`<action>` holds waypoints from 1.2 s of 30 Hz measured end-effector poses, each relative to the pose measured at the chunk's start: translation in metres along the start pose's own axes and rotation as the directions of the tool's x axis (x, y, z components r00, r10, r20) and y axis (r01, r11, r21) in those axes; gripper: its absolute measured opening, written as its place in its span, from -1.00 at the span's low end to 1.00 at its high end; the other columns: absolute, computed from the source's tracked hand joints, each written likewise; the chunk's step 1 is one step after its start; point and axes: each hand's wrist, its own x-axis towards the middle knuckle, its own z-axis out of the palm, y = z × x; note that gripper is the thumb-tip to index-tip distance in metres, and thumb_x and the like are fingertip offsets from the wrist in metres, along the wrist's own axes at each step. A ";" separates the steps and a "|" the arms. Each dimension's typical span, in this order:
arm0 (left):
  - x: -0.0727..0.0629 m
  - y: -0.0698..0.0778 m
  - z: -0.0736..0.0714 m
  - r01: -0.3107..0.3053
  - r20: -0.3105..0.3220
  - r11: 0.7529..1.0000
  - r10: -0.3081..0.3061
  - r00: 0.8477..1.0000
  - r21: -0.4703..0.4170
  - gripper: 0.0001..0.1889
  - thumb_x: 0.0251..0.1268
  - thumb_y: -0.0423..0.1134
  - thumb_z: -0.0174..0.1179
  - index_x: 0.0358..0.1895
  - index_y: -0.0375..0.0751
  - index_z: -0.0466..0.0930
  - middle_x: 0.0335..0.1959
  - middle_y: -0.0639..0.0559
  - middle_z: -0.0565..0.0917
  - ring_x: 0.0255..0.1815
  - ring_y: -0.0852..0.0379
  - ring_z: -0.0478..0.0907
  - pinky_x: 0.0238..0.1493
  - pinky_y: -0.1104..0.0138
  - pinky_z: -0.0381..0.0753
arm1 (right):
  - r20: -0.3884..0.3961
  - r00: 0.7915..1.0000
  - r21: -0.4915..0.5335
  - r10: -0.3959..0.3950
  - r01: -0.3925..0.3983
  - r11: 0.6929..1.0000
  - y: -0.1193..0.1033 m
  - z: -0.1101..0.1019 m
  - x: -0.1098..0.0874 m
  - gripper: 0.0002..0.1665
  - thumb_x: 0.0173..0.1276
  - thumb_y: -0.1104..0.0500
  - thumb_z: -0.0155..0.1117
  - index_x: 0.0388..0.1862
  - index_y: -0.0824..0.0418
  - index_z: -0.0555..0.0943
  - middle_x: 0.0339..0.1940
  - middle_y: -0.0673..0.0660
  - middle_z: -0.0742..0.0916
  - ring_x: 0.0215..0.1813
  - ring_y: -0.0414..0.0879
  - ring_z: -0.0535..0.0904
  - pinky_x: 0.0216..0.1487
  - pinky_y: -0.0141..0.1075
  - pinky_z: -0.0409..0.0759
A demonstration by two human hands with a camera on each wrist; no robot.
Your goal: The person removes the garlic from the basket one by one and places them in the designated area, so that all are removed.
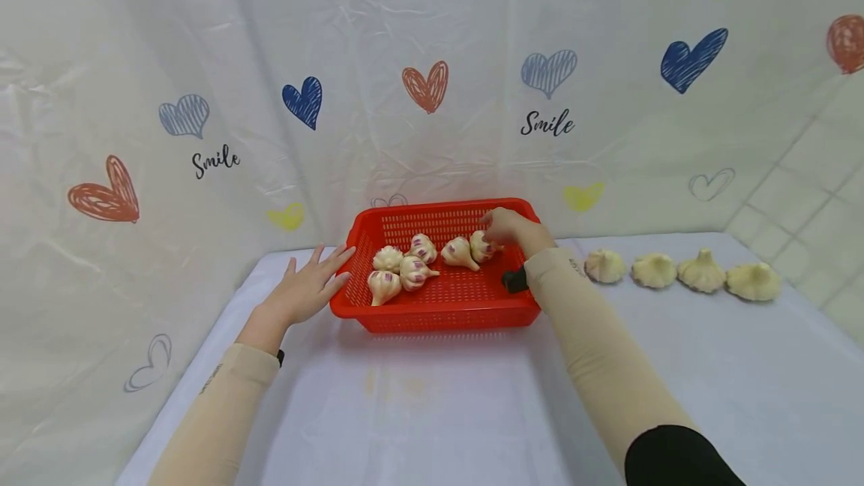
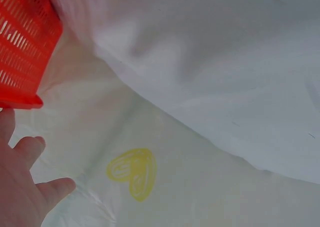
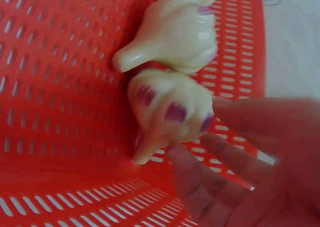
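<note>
A red plastic basket point(image 1: 432, 313) with slotted walls stands at the far side of the table, several garlic bulbs with purple patches inside it. My right hand point(image 1: 514, 229) reaches in over the right part of the basket. In the right wrist view, its thumb and fingers point(image 3: 187, 169) pinch the rightmost garlic bulb point(image 3: 170, 109), which rests beside another garlic bulb point(image 3: 175, 32). At the basket's left end, my left hand point(image 1: 307, 287) spreads its straight fingers along the outer rim. The left wrist view has these fingertips point(image 2: 6, 122) right at the rim.
To the right of the basket, several paler garlic bulbs point(image 1: 700, 271) lie in a row on the white-covered table point(image 1: 432, 426). Behind rises a white sheet point(image 1: 364, 36) printed with hearts and the word Smile. More garlic bulbs point(image 1: 385, 285) cluster in the basket's left half.
</note>
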 end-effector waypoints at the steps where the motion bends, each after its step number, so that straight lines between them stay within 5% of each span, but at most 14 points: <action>1: 0.000 0.000 0.000 0.003 0.002 1.000 -0.003 1.000 0.000 -0.35 0.66 0.12 -0.14 0.67 0.03 0.05 0.67 -0.08 0.07 0.64 -0.38 -0.23 0.40 -0.47 -0.41 | 0.008 1.000 -0.001 0.010 -0.010 1.000 0.001 0.001 0.001 -0.40 0.50 0.34 0.14 0.48 0.45 0.36 0.16 0.34 0.55 -0.31 0.00 0.48 -0.10 -0.18 0.59; 6: 0.001 0.001 0.001 0.009 0.004 1.000 -0.009 1.000 -0.004 -0.35 0.66 0.12 -0.14 0.68 0.04 0.04 0.67 -0.08 0.07 0.65 -0.37 -0.23 0.40 -0.47 -0.41 | 0.039 0.998 0.044 0.046 -0.048 0.998 0.004 0.005 -0.002 -0.33 0.43 0.41 0.16 0.50 0.44 0.33 0.14 0.34 0.53 -0.14 0.06 0.48 -0.18 -0.29 0.57; 14: -0.001 0.002 -0.001 0.021 0.005 1.000 -0.021 1.000 -0.003 -0.35 0.66 0.12 -0.13 0.67 0.04 0.05 0.67 -0.08 0.06 0.65 -0.37 -0.23 0.41 -0.46 -0.42 | 0.114 0.991 0.177 0.064 -0.084 0.981 0.002 0.006 -0.012 -0.44 0.48 0.40 0.17 0.39 0.46 0.27 0.05 0.35 0.48 -0.16 0.12 0.53 0.09 -0.06 0.67; 23: -0.001 0.004 -0.001 0.018 0.005 1.000 -0.018 1.000 -0.014 -0.35 0.66 0.11 -0.14 0.67 0.03 0.05 0.67 -0.09 0.07 0.65 -0.36 -0.24 0.41 -0.46 -0.42 | 0.169 0.980 0.164 0.101 -0.129 0.978 0.002 0.006 -0.014 -0.27 0.41 0.39 0.25 0.51 0.35 0.24 0.18 0.38 0.49 0.12 0.21 0.52 0.22 -0.02 0.62; 36: -0.001 0.003 -0.001 0.022 0.007 1.000 -0.022 1.000 -0.010 -0.34 0.66 0.12 -0.13 0.68 0.03 0.04 0.66 -0.11 0.09 0.65 -0.37 -0.24 0.41 -0.46 -0.41 | 0.164 0.986 0.131 0.034 -0.056 0.990 0.004 0.005 -0.013 -0.33 0.41 0.44 0.21 0.47 0.43 0.28 0.19 0.38 0.50 0.09 0.19 0.51 0.21 0.01 0.62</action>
